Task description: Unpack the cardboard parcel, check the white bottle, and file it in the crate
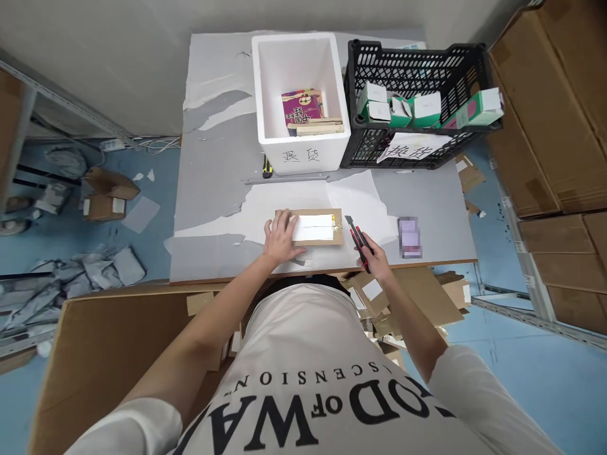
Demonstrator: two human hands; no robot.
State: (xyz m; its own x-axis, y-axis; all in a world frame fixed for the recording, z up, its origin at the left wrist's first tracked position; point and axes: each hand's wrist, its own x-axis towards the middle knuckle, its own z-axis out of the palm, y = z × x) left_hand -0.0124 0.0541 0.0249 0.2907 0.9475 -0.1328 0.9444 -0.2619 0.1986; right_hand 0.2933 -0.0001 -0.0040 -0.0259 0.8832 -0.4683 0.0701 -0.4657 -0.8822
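Observation:
A small brown cardboard box (pixel 337 235) with a white label lies flat near the table's front edge. My left hand (pixel 281 239) grips its left end, fingers over the far side and thumb along the near side. In my right hand (pixel 374 256) is a red and black utility knife (pixel 359 243). Its blade is out and points up and left, just right of the box and apart from it. Clear tape shows at the box's right end.
Behind the box stand a white foam bin (pixel 301 148) holding books and a black plastic crate (pixel 420 54) with green-and-white boxes. A yellow-black cutter (pixel 267 167) lies by the bin. A blurred purple item (pixel 410 237) is at right. Below the table is a large carton (pixel 128 335).

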